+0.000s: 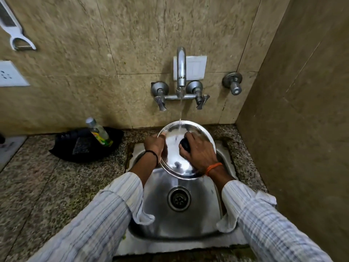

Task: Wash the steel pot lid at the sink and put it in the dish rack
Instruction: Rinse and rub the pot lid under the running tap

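The right hand (198, 151) gripped the black knob (185, 144) at the middle of the steel pot lid (176, 157), fingers curled over it, an orange thread around the wrist. The left hand (155, 145) held the lid's left rim, thumb over the edge and fingers behind the metal, a black thread around that wrist. Both arms wore pale striped sleeves rolled back at the cuffs. The lid was tilted, its shiny top face toward the camera, held above the back part of the steel sink (156, 214). A thin stream of water (180, 118) fell from the tap (181, 72) onto the upper part of the lid. The drain (178, 199) sat below the lid in the basin. On the speckled counter (47, 186) to the left of the sink lay a black bag (83, 146) with a clear bottle (99, 132) of yellow-green liquid leaning in it. A white peeler (15, 33) hung on the tiled wall at upper left.
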